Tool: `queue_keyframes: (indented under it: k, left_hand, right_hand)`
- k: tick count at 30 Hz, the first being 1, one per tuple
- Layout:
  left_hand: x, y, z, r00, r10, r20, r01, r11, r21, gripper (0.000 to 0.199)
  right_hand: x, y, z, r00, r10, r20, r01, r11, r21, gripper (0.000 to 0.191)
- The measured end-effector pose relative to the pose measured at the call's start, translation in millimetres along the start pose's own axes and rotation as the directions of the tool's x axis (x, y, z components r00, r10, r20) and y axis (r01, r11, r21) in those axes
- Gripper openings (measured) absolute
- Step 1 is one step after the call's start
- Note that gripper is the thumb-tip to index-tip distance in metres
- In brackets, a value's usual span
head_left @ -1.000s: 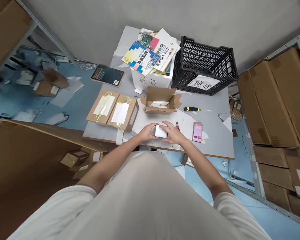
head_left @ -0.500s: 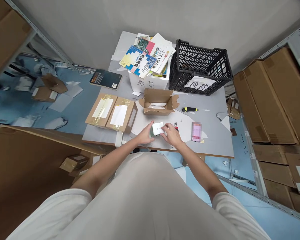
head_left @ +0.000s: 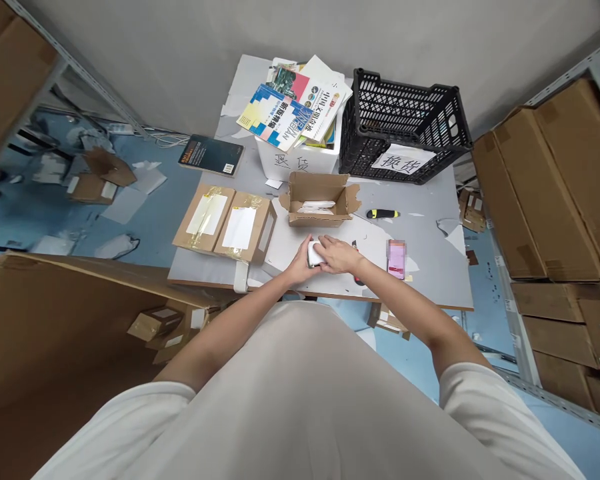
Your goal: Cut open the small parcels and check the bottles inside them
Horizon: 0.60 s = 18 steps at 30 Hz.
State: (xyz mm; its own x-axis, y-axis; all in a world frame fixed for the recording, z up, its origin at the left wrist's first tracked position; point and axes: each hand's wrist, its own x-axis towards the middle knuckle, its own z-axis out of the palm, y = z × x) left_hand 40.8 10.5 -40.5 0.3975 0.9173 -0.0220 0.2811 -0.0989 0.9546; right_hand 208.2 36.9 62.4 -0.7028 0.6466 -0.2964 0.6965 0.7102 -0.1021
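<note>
The left hand (head_left: 299,264) grasps the small white box (head_left: 314,253) from its left, seemingly to steady it. The right hand (head_left: 339,255) bends over its top and right side; whether it grips or only presses, I cannot tell. The box sits near the counter's (head_left: 435,243) front edge, close to the body, probably for easy handling. The open carton (head_left: 320,219) stands just beyond, within reach. The knife (head_left: 383,214) and phone (head_left: 396,259) lie to the right, likely to leave working room.
</note>
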Motion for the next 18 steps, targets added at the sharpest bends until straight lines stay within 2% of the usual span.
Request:
queue_keyframes:
  k: [3, 6, 7, 9, 11, 12, 13, 14, 15, 16, 17, 18]
  left_hand:
    - [1, 3, -1.0, 1.000, -0.025, 0.013, 0.025, 1.000, 0.002, 0.106]
    - [1, 3, -3.6, 1.000, -0.014, 0.014, 0.014, 1.000, 0.006, 0.108]
    - [1, 4, -4.8, 1.000, 0.002, 0.008, -0.002, 1.000, 0.015, 0.109]
    - [-1, 8, -7.2, 0.999, 0.051, 0.001, -0.051, 0.997, 0.053, 0.110]
    - [-4, 15, -9.6, 0.995, 0.100, -0.005, -0.099, 0.989, 0.112, 0.103]
    - [-5, 19, -10.6, 0.993, 0.115, -0.016, -0.111, 0.983, 0.144, 0.098]
    - [-6, 23, -11.4, 0.992, 0.124, -0.033, -0.116, 0.978, 0.175, 0.091]
    - [-7, 27, -12.2, 0.990, 0.130, -0.053, -0.116, 0.972, 0.203, 0.083]
    - [-6, 31, -12.9, 0.989, 0.133, -0.064, -0.115, 0.966, 0.230, 0.075]
    - [-6, 34, -13.5, 0.989, 0.134, -0.062, -0.114, 0.960, 0.256, 0.070]
    - [-4, 37, -14.1, 0.990, 0.133, -0.047, -0.115, 0.952, 0.282, 0.066]
    - [-3, 40, -14.7, 0.991, 0.130, -0.023, -0.117, 0.944, 0.307, 0.064]
  right_hand:
    - [1, -1, 1, 0.999, 0.043, -0.007, -0.042, 0.999, 0.015, 0.047]
    - [4, 7, 1, 0.982, 0.181, -0.063, -0.164, 0.964, 0.209, 0.041]
    - [6, 11, 3, 0.959, 0.263, -0.102, -0.222, 0.926, 0.305, 0.039]
    - [10, 18, 9, 0.872, 0.457, -0.174, -0.328, 0.812, 0.483, 0.039]
    - [11, 21, 19, 0.768, 0.594, -0.239, -0.391, 0.730, 0.560, 0.042]
    - [9, 22, 24, 0.742, 0.613, -0.272, -0.407, 0.734, 0.544, 0.043]
    - [6, 21, 29, 0.750, 0.588, -0.304, -0.402, 0.770, 0.495, 0.041]
    - [2, 20, 32, 0.791, 0.518, -0.326, -0.368, 0.828, 0.423, 0.039]
    - [-3, 19, 35, 0.853, 0.408, -0.325, -0.295, 0.891, 0.344, 0.036]
    - [-9, 18, 35, 0.914, 0.271, -0.302, -0.188, 0.942, 0.276, 0.035]
    - [-15, 16, 35, 0.953, 0.131, -0.272, -0.067, 0.971, 0.231, 0.034]
    - [-20, 15, 32, 0.968, 0.014, -0.249, 0.039, 0.978, 0.206, 0.035]
